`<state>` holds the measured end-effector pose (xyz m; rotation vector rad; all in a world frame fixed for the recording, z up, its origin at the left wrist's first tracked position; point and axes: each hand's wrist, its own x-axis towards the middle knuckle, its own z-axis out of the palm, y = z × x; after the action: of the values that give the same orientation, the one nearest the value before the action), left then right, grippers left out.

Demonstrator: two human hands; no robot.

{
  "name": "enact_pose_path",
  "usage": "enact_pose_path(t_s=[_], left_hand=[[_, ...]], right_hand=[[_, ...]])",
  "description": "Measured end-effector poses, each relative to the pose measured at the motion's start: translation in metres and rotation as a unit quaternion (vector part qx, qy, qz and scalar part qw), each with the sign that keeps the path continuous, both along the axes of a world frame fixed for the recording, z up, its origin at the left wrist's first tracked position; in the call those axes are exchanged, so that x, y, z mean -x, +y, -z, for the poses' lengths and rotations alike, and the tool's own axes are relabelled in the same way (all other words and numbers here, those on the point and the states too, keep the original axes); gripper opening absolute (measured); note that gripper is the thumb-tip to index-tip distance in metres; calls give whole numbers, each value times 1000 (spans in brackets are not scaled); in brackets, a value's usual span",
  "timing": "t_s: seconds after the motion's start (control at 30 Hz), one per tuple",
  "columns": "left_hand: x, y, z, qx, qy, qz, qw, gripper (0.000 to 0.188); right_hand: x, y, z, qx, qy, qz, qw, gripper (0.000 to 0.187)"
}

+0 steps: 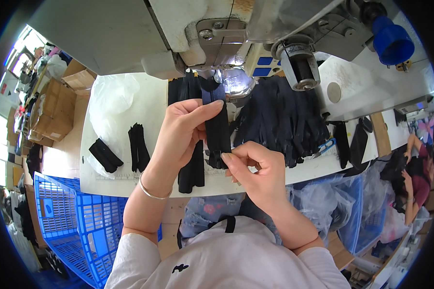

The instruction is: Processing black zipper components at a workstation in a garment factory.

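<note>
A dark zipper (218,127) stretches between my two hands, its far end close to the needle area of a sewing machine (222,41). My left hand (188,125) pinches it higher up, thumb lying along the tape. At the near end, my right hand (255,171) grips the zipper by thumb and forefinger next to its slider. Under and left of it lies a strip of black fabric (191,173) on the white table (111,185). To the right of the machine foot, a heap of dark zipper strips (279,120) spreads over the table.
Two small black bundles, one a folded piece (105,155), lie at left beside a clear plastic bag (113,96). Blue crates (84,221) stand below the table on both sides. Light-blue handled snips (325,147) rest by the heap. Another person (419,178) works at far right.
</note>
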<state>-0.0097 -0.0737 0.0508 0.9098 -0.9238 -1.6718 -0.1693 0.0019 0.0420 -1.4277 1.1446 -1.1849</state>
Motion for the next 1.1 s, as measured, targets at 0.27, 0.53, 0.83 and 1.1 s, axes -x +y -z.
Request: enact_pose_path(t_s=[0.27,0.53,0.83,1.1], left_hand=[[8,-8,-8,25,-25,-18,999,18],[5,-8,-8,22,-23,-18,999,21],[3,2,17,-19,-38,6,999,27],[1,47,14,-101,171,69,978,15]], right_hand=[[0,-8,2,-19,-39,13,999,15],[-3,-8,1,-25,-46,13,999,12],[-7,-13,8,-19,-60,3,998,12],[-4,-16,14,-3,-56,28,998,13]])
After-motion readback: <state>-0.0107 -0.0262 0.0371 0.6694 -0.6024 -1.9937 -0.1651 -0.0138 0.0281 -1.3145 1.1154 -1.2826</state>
